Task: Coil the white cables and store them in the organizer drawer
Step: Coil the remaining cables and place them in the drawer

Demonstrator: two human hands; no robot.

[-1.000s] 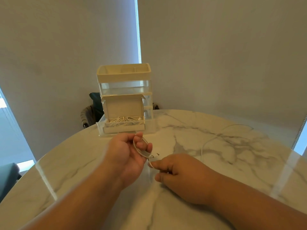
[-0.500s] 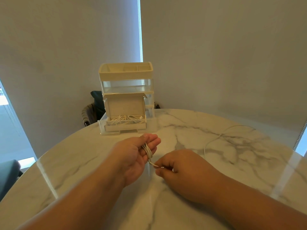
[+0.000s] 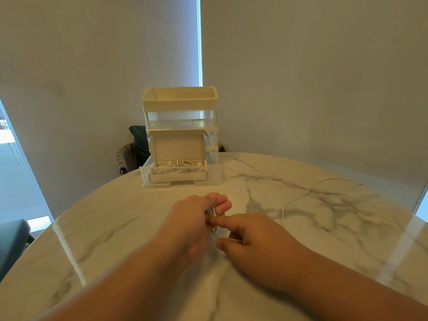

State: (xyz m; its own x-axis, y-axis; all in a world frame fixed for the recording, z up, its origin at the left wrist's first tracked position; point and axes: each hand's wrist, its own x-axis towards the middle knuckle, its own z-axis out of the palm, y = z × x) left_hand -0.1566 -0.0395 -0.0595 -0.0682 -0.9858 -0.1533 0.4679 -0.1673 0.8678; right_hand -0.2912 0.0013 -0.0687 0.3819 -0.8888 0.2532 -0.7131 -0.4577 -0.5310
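Left hand: The left hand (image 3: 196,218) is gripping a small bundle of white cable (image 3: 210,212), fingers curled around loops that are showing between thumb and fingertips.
Right hand: The right hand (image 3: 250,242) is pinching the free end of the same cable just beside the left palm, thumb and forefinger closing on it; the rest of its fingers are folding under.
Loose cable: Beyond the right hand, a second white cable (image 3: 298,198) is lying uncoiled on the marble table (image 3: 115,228), well apart from both hands.
Organizer: Ahead of the left hand's fingertips, the organizer drawer (image 3: 178,176) is standing pulled open, with coiled cables (image 3: 178,165) already resting inside.
Step in hand: The person is probably finishing the wrap of this coil.
Doing it well: Keeping the left grip firm so the loops are not springing apart, feeding the tail snugly around the bundle, and tucking the end before letting go would likely be keeping the coil tidy enough for the drawer.
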